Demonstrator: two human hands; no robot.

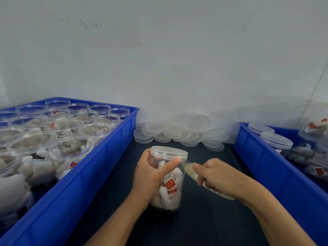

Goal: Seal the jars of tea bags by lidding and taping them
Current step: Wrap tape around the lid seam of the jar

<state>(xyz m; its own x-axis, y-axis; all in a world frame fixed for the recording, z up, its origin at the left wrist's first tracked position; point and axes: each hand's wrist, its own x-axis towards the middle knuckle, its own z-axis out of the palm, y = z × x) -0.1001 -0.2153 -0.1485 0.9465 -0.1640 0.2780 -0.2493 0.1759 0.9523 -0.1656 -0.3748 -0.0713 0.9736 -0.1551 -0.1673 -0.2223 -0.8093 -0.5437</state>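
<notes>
Pale grey-white wall (159,59) behind (faint scuffs upper left); dark tabletop (204,219) below; soft even light.

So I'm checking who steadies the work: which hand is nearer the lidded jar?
Left. The left hand grips the lidded jar, thumb pressed just under its lid. The right hand sits beside it, holding the tape roll.

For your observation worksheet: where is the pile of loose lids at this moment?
In the head view, the pile of loose lids lies on the dark table against the back wall, between the left blue crate and the right blue crate, behind the lidded jar.
</notes>
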